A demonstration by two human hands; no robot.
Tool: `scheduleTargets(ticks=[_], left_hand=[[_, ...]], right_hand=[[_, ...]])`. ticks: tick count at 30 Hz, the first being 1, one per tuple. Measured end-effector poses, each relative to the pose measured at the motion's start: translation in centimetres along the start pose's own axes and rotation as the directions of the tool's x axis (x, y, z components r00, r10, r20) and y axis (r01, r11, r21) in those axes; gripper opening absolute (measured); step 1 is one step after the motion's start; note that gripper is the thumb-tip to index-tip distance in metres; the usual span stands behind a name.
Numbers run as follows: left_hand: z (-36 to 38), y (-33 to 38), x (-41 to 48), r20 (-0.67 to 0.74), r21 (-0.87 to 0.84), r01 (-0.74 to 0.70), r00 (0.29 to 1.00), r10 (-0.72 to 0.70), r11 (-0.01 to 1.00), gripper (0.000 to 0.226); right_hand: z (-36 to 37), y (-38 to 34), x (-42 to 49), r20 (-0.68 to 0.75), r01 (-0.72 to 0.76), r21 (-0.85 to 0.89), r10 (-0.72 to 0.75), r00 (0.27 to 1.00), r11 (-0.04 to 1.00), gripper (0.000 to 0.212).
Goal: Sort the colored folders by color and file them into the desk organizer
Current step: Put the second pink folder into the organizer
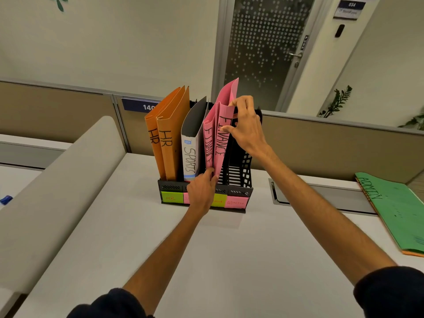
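Pink folder (pixel 221 143), pinched by right hand (pixel 247 131) at 12 o'clock, left hand (pixel 200 191) at 6, may bend if pushed crooked.

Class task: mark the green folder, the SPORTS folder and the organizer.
green folder (pixel 399 210): head view, middle of its cover.
SPORTS folder (pixel 190 157): head view, its white spine.
organizer (pixel 239 192): head view, its black front wall.

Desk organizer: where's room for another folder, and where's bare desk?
Rightmost slot, beside the pink folders, is empty. The desk is bare in front of the organizer, left of the green folder. Crowded: pink folders, held by left hand and right hand.
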State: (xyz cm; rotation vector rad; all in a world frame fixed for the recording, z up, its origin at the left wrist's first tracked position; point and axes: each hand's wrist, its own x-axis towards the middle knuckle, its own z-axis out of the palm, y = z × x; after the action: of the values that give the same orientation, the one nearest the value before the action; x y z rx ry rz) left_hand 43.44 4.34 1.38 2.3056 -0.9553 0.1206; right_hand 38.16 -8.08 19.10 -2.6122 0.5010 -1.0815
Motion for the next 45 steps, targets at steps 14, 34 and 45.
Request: scheduleTargets(ticks=[14, 34, 45], left_hand=[[0.1, -0.1, 2.1, 0.051, 0.030, 0.209, 0.976, -0.211, 0.977, 0.035], [-1.2, 0.5, 0.1, 0.021, -0.106, 0.130, 0.991, -0.129, 0.986, 0.032], [-3.2, 1.9, -2.2, 0.010, -0.163, 0.047, 0.999, -0.046, 0.986, 0.028]], right_hand=[[4.9, 2.5, -5.3, 0.113, -0.094, 0.110, 0.081, 0.990, 0.990, 0.063], [4.9, 2.6, -7.3, 0.238, -0.121, 0.180, 0.077, 0.968, 0.976, 0.088], [3.0, 2.7, -10.5, 0.276, -0.350, 0.212, 0.288, 0.917, 0.912, 0.073]])
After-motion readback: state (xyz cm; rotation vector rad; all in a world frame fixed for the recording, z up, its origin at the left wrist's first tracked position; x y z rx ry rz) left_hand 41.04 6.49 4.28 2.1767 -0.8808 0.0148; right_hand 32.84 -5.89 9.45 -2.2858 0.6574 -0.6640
